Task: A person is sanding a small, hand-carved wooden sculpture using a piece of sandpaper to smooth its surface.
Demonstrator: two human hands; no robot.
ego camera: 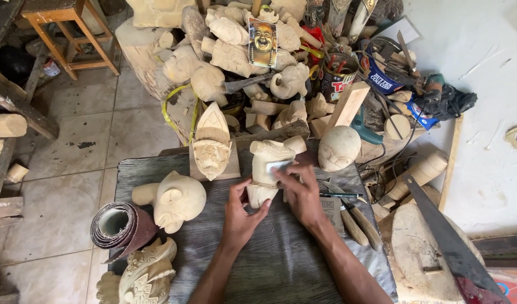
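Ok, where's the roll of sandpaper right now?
In the head view the roll of sandpaper lies at the left edge of the dark work board, beside the round-headed carving and well left of the left hand.

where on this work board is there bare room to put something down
Bare board lies between the forearms, below the carving that the left hand and right hand hold. A smaller patch lies between the round-headed figure and the left hand. The right edge is crowded with chisels.

soft even daylight, faint shadows, sharp focus, wide-angle bending at edges
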